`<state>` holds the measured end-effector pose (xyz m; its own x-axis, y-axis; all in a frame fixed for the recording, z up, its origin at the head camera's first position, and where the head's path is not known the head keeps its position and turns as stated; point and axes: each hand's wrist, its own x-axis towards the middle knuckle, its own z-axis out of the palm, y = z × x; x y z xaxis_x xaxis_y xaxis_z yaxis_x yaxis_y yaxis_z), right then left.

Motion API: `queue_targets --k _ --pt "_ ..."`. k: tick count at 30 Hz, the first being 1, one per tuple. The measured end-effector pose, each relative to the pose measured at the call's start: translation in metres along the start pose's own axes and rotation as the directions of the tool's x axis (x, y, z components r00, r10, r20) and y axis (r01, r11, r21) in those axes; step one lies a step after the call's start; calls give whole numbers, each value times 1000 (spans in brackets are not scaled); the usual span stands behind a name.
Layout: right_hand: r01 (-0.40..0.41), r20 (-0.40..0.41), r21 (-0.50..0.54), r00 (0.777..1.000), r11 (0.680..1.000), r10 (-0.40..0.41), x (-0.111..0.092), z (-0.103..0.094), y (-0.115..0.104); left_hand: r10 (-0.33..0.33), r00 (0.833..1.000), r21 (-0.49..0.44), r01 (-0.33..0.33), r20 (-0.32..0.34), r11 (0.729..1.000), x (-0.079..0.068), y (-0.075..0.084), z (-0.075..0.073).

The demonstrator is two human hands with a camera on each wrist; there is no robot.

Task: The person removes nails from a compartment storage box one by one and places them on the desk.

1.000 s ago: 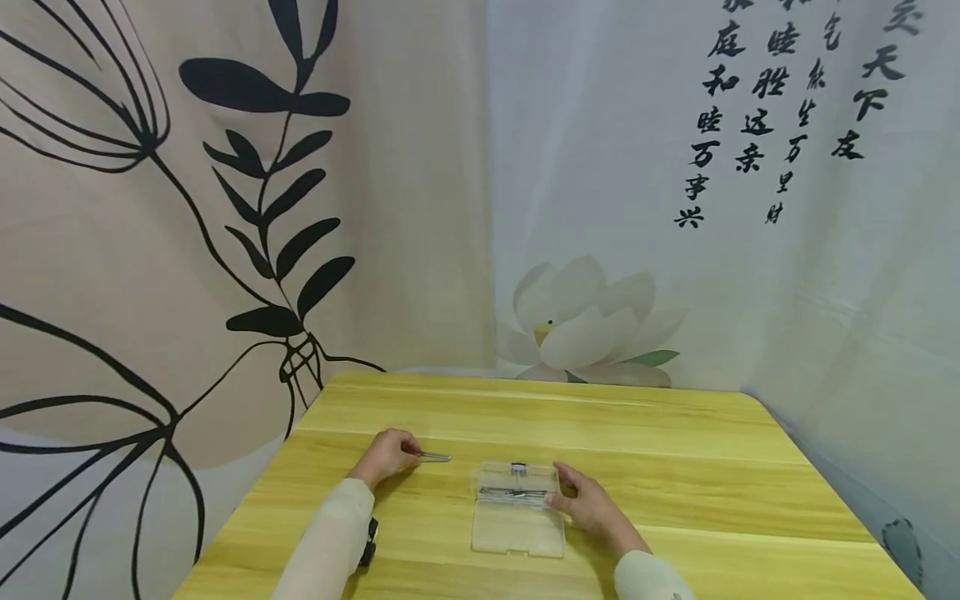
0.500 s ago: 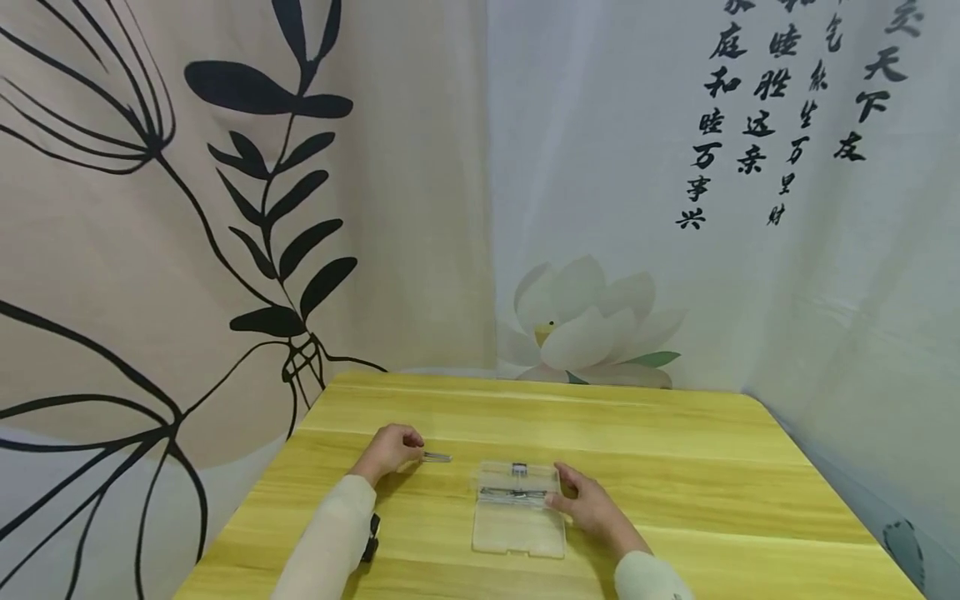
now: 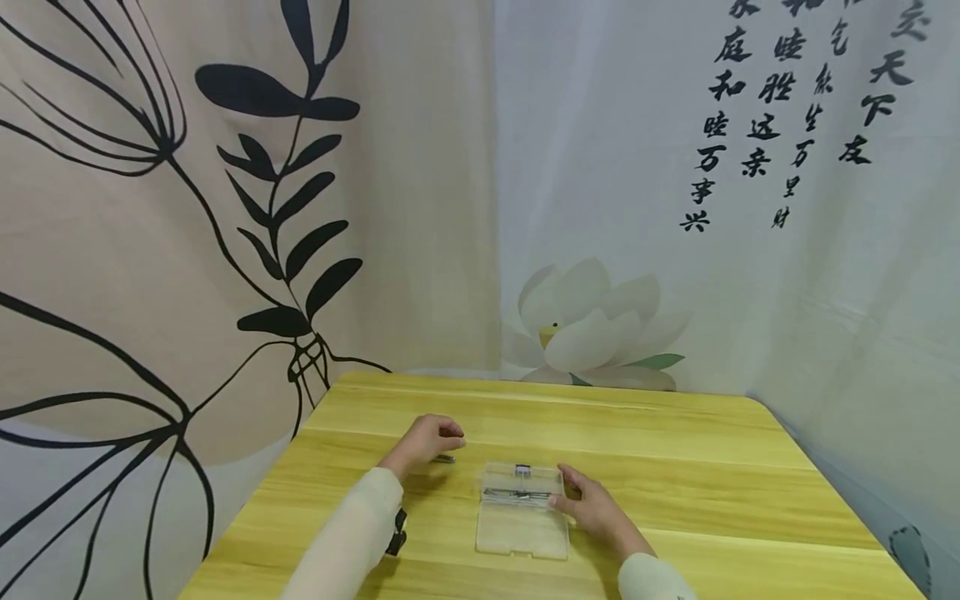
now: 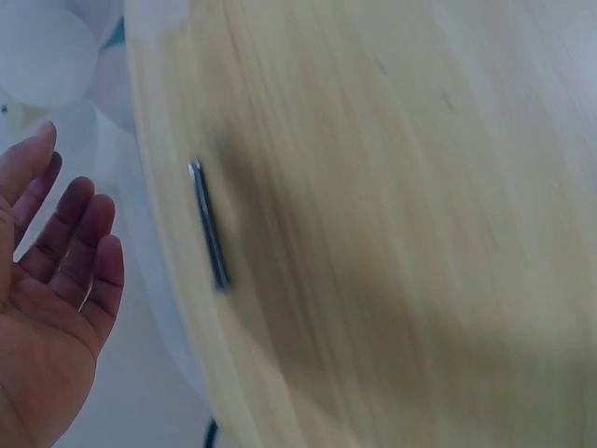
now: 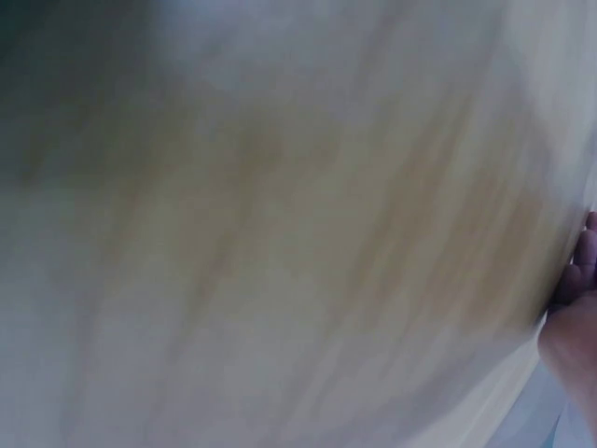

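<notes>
My left hand (image 3: 435,437) hovers over the table with its fingers loosely bent and nothing in them. Below it lies a slim dark metal tool (image 3: 446,458), partly hidden by the hand in the head view. In the left wrist view the tool (image 4: 209,224) lies flat on the wood, apart from the left hand (image 4: 56,299). A clear plastic case (image 3: 522,533) lies unfolded, with thin metal tools (image 3: 517,494) across its middle. My right hand (image 3: 596,504) holds the case's right side between thumb and fingers. Only part of the right hand (image 5: 574,317) shows in the blurred right wrist view.
The yellow wooden table (image 3: 712,475) carries the case and the tool. Behind it hangs a curtain (image 3: 420,208) printed with plants and writing. A black device (image 3: 397,533) sits at the left sleeve.
My left hand has let go of the metal tool, lifted and moved right above it. The tool stays on the table. My right hand keeps its hold on the case.
</notes>
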<state>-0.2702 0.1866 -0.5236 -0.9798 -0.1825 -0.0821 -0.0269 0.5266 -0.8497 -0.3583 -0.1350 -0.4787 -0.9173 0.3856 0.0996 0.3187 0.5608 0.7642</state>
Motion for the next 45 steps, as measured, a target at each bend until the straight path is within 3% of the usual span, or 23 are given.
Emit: queue_targets --k 8,22,35,45 --pt "-10 -7 -10 1000 1000 10 0 0 0 41 997 -15 -40 62 999 8 24 19" --pt "-10 -33 -33 999 999 9 -1 1 2 63 989 -16 -61 136 998 10 51 45" --pt "2 -22 -2 1000 1000 -2 -3 -3 6 89 979 0 -90 186 996 7 54 75" --pt "19 -11 -33 1000 999 -20 3 0 6 107 978 -3 -108 181 994 1 47 85"
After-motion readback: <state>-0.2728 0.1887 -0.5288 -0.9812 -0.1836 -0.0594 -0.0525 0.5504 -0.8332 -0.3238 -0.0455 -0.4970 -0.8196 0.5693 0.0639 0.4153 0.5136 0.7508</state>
